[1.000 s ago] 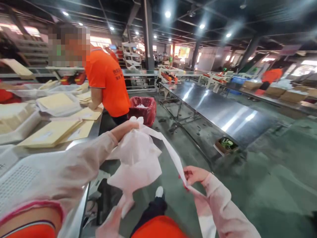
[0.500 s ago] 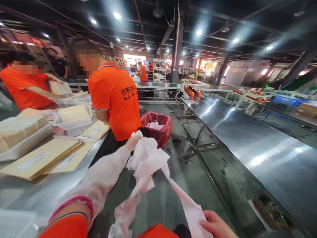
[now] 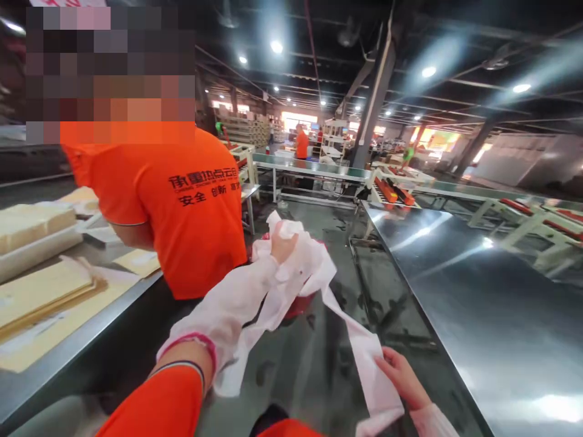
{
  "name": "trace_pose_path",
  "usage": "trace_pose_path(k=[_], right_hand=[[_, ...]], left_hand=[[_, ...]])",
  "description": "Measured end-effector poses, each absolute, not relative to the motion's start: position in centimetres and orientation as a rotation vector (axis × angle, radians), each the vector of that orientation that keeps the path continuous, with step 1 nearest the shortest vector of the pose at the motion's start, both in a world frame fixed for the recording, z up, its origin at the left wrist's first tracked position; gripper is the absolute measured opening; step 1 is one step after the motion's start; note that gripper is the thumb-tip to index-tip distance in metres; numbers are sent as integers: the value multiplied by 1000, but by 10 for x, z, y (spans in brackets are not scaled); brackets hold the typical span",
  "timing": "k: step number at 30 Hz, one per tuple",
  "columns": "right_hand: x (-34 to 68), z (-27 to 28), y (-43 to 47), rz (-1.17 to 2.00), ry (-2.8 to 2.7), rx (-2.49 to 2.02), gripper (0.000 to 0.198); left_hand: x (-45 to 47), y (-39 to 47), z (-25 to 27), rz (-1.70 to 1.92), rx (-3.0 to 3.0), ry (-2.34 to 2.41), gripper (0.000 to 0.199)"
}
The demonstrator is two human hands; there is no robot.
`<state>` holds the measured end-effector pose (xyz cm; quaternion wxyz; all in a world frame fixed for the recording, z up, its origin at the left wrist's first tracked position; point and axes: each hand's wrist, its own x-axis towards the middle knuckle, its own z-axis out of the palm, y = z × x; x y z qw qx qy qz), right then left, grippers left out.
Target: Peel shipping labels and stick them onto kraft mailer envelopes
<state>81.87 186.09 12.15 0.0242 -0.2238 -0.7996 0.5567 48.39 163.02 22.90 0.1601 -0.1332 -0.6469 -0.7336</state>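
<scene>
My left hand [image 3: 283, 244] is stretched forward, its fingers closed on a crumpled bundle of white paper strip [image 3: 310, 258]. Behind and below that bundle is a bin with a red liner [image 3: 298, 306], mostly hidden by the paper. One loose length trails down from the bundle beneath my left forearm. Another length runs to the lower right, where my right hand [image 3: 403, 373] pinches its edge between thumb and fingers. White sleeve covers reach along both of my forearms.
A co-worker in an orange shirt [image 3: 195, 206] bends over the left table, close to my left arm. Large tan envelopes [image 3: 45, 291] lie on that table. A long metal table [image 3: 478, 291] runs along the right. Conveyor frames [image 3: 314, 170] cross the background.
My left hand has carried the white bundle forward until it overlaps the red-lined bin. My right hand has risen with its strip. The co-worker appears nearer and larger.
</scene>
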Motion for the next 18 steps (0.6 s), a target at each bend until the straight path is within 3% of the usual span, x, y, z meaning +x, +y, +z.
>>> trace_pose_path(k=[5,9,13,18], right_hand=[[669,164,1918,1581,-2505,-493,54],[563,165,1948,1590,-2448,-395,51],[462,148,1984,1468,-2504,-363,50],[351,122,2018,1232,-2951,-120,40]], left_hand=[[401,1673,295,-1760,-485,-1708,35],[323,1697,303,-1601,-401,-1667,43],[257,1719,243,-1593,-198,-1906,44],[232,1749,139,-1743,-199,-2465,35]])
